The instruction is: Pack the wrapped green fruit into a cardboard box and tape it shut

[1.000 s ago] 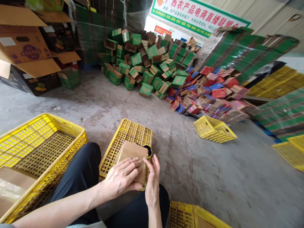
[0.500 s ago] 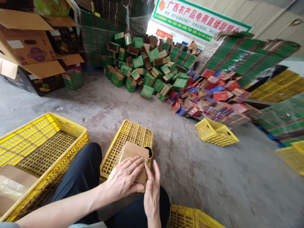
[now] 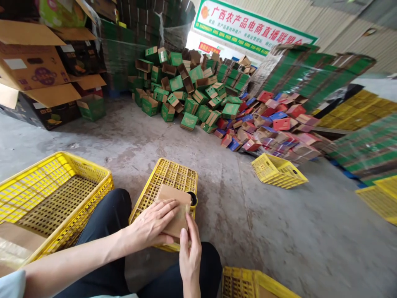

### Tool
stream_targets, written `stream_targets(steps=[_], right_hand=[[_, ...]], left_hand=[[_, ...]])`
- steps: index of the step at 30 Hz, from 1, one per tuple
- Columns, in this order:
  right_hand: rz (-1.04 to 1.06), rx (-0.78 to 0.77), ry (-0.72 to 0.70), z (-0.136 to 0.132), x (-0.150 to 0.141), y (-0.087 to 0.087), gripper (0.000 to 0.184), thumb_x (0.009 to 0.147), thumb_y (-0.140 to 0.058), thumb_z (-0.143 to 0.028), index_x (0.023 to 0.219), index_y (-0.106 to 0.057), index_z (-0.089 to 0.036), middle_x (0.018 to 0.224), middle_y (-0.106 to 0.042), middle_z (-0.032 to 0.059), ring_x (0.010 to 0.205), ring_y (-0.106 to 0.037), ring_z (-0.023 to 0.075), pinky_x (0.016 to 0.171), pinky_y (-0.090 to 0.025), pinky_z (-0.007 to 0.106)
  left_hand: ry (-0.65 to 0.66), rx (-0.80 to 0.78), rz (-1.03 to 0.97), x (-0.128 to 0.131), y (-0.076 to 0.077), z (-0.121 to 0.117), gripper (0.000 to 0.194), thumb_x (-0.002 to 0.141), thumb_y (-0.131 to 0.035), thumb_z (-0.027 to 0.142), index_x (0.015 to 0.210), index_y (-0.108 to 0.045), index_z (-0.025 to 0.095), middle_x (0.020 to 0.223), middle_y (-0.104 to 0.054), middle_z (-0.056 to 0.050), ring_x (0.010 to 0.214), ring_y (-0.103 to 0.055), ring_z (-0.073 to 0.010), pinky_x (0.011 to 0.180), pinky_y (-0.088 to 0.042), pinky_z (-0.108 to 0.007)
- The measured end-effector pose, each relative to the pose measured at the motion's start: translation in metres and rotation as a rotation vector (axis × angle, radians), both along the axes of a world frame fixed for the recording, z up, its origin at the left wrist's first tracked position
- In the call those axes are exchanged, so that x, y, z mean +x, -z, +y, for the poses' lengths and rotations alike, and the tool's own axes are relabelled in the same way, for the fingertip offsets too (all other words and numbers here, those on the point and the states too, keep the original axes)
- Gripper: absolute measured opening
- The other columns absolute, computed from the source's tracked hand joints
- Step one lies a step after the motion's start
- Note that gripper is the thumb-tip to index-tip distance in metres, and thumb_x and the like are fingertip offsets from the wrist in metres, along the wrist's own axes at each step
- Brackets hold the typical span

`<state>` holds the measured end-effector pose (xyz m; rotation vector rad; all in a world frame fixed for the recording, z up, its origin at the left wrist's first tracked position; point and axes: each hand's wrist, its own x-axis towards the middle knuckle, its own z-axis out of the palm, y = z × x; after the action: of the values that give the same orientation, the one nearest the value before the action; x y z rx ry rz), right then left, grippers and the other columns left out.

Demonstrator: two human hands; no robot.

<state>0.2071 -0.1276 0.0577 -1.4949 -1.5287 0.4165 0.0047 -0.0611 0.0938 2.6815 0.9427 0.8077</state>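
At lower centre, the left hand [image 3: 154, 220] lies flat on the cardboard box [image 3: 177, 222] while the loosely extended right hand [image 3: 190, 251] seemingly smooths edge tape [image 3: 187, 208], next needing even pressure.

The trousers [image 3: 107, 231] are dark navy — the left sleeve [image 3: 11, 285] pale blue-grey.

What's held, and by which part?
The cardboard box: left hand flat over its top, right hand touching its right edge; whether it pinches there can't be told.
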Motion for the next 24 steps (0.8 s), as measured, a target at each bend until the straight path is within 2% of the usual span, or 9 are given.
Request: stream_targets(steps=[3, 11, 16, 20, 22, 24], right_hand=[[0.038, -0.004, 0.005, 0.000, -0.002, 0.003, 0.047, 0.105, -0.048, -0.046, 0.144, -0.063, -0.025, 0.148, -0.063, 0.0104, 0.137, -0.060, 0.0301, 0.113, -0.052, 0.050], [0.065, -0.031, 0.004, -0.003, -0.006, 0.001, 0.048, 0.107, -0.044, -0.045, 0.146, -0.061, -0.022, 0.151, -0.060, 0.0112, 0.141, -0.056, 0.0298, 0.115, -0.049, 0.049], [0.111, -0.043, 0.012, -0.003, -0.008, 0.002, 0.050, 0.106, -0.045, -0.048, 0.146, -0.061, -0.023, 0.152, -0.059, 0.0110, 0.142, -0.054, 0.0301, 0.117, -0.047, 0.050], [0.255, -0.127, 0.028, -0.007, -0.013, 0.006, 0.056, 0.105, -0.044, -0.055, 0.152, -0.055, -0.026, 0.159, -0.050, 0.0081, 0.150, -0.045, 0.0310, 0.122, -0.042, 0.050], [0.388, -0.171, 0.027, -0.007, -0.016, 0.010, 0.060, 0.107, -0.036, -0.058, 0.157, -0.048, -0.027, 0.163, -0.044, 0.0065, 0.152, -0.040, 0.0296, 0.121, -0.043, 0.048], [0.522, -0.204, -0.006, -0.002, -0.021, 0.018, 0.066, 0.108, -0.020, -0.061, 0.160, -0.041, -0.026, 0.162, -0.045, 0.0064, 0.151, -0.043, 0.0273, 0.116, -0.049, 0.046]], left_hand=[[0.016, 0.017, 0.015, -0.005, 0.000, 0.002, 0.092, 0.087, -0.071, 0.069, 0.155, -0.040, 0.016, 0.151, -0.056, -0.019, 0.141, -0.051, -0.0346, 0.114, -0.044, -0.047], [0.012, 0.012, 0.159, 0.003, -0.023, 0.011, 0.105, 0.072, -0.084, 0.070, 0.154, -0.045, 0.017, 0.153, -0.054, -0.015, 0.131, -0.053, -0.0363, 0.110, -0.044, -0.049], [-0.021, 0.028, 0.189, 0.007, -0.020, 0.006, 0.110, 0.074, -0.081, 0.071, 0.160, -0.037, 0.018, 0.162, -0.045, -0.016, 0.133, -0.050, -0.0378, 0.112, -0.040, -0.051], [-0.015, 0.059, 0.164, 0.006, -0.014, 0.004, 0.112, 0.078, -0.075, 0.075, 0.164, -0.032, 0.019, 0.165, -0.041, -0.016, 0.142, -0.045, -0.0391, 0.115, -0.037, -0.052], [0.007, 0.079, 0.148, 0.003, -0.013, 0.005, 0.112, 0.078, -0.072, 0.079, 0.165, -0.031, 0.021, 0.166, -0.040, -0.015, 0.146, -0.042, -0.0392, 0.119, -0.033, -0.054], [0.035, 0.098, 0.135, -0.001, -0.013, 0.005, 0.110, 0.080, -0.066, 0.083, 0.165, -0.030, 0.024, 0.166, -0.040, -0.013, 0.148, -0.040, -0.0386, 0.123, -0.028, -0.054]])
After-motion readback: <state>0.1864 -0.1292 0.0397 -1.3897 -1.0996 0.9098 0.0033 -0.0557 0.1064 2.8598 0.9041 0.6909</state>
